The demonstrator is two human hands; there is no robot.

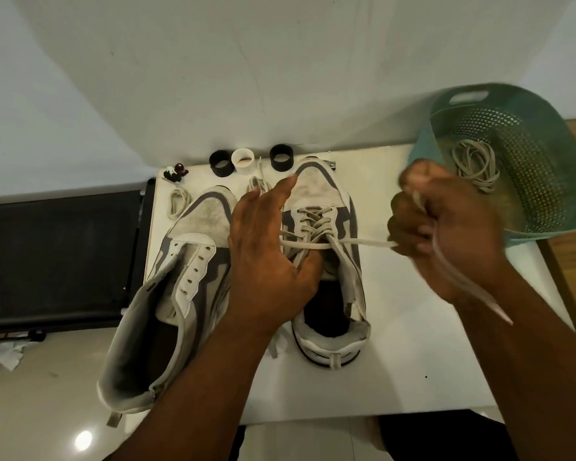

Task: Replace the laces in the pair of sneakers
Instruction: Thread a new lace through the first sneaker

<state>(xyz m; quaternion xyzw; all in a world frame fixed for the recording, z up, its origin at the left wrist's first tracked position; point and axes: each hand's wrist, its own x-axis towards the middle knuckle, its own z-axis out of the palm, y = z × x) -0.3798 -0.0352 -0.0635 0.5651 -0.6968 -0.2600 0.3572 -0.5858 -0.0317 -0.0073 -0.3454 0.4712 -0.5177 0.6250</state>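
two sneakers [246,271] — right hand [446,234] grips one lace [363,242], seemingly — left hand [266,261] open.

Perforated plastic basket [526,154], mesh-cloth sneakers [326,194]

- Right sneaker [330,207]: grey-white, toe pointing away, partly laced with a beige lace [366,242] pulled taut to its right.
- Left sneaker [183,261]: just left of the right sneaker, unlaced, eyelets bare, tongue open.
- Coiled lace [177,201]: beyond the left sneaker's toe.
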